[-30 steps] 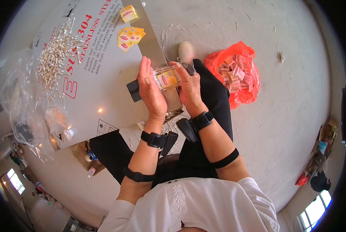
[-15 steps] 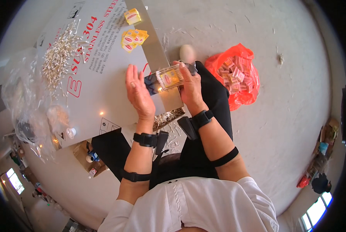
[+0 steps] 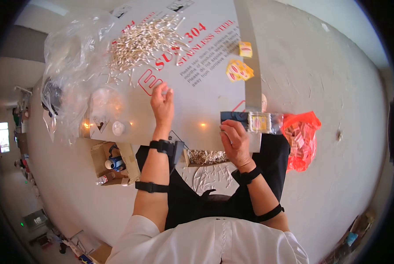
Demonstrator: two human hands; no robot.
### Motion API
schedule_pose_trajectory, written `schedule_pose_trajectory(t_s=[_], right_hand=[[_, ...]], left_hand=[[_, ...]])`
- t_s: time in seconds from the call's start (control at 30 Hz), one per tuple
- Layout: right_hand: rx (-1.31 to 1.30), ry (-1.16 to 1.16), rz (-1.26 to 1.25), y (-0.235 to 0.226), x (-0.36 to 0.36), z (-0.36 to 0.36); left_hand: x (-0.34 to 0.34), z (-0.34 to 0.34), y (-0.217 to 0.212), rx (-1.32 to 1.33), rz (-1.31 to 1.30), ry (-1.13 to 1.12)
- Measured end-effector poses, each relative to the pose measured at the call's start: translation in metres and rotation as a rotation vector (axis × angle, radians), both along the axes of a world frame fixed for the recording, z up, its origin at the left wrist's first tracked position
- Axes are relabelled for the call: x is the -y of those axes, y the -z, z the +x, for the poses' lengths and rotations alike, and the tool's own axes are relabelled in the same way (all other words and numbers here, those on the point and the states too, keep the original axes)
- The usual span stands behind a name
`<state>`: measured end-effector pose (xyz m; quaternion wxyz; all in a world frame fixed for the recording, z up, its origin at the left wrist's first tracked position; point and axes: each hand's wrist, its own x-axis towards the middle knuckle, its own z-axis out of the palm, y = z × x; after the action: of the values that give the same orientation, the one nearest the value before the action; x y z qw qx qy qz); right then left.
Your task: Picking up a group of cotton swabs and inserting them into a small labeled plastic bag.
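at table edge (image 3: 252,94), swab pk (image 3: 259,123), axis l-r, clear end (image 3: 276,123) r

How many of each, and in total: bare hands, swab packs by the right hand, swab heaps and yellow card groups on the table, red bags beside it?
Bare hands: 2 (left hand, right hand)
Swab pack: 1
Swab heap: 1
Yellow card groups: 2 (stack, fan)
Red bag: 1
Total: 7

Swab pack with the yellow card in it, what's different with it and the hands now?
The right hand seems to have let go of the swab pack and drawn back to its left. The left hand has moved left, away from it. The camera turned too. The pack stays beside the dark block; the loose swabs remain heaped.
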<state>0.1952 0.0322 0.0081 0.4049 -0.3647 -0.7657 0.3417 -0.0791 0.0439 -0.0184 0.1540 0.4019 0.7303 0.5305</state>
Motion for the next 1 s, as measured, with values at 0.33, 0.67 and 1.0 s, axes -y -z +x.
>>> schedule_pose_trajectory(t_s=[0.33, 0.67, 1.0], right_hand=[[0.243, -0.037, 0.103, 0.000, -0.001, -0.027], [0.262, -0.019, 0.067, 0.001, -0.002, -0.024], [0.223, -0.005, 0.126, 0.005, -0.002, -0.023]], left_hand=[[-0.063, -0.206, -0.005, -0.708, -0.211, -0.158], [-0.069, -0.093, 0.005, -0.666, -0.378, -0.173], [-0.003, 0.022, 0.001, -0.773, -0.278, -0.003]])
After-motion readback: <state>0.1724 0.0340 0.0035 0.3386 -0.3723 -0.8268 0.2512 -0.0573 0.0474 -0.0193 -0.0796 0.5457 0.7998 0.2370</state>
